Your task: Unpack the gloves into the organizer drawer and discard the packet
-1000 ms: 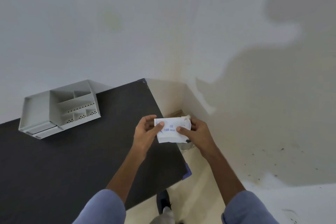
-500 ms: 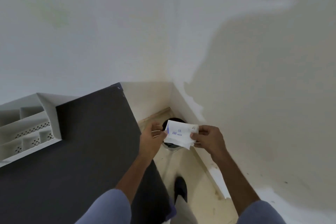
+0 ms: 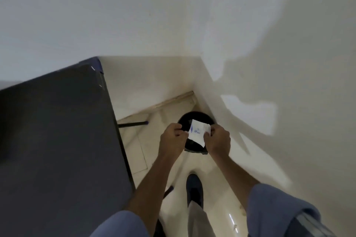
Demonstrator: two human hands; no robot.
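Note:
A white glove packet (image 3: 196, 133) with blue print is held flat between both of my hands, directly above a black round bin (image 3: 194, 119) standing on the floor in the room's corner. My left hand (image 3: 172, 137) pinches the packet's left edge. My right hand (image 3: 219, 139) grips its right edge. The bin's front is partly hidden behind the packet and my hands. The organizer drawer is out of view.
A dark table (image 3: 57, 150) fills the left side, its right edge close to my left forearm. White walls meet in the corner behind the bin. My dark shoe (image 3: 194, 188) stands on the pale floor just short of the bin.
My view has swung right and down, so the organizer has left the frame. Both hands have carried the packet off the table's edge to a spot over the bin.

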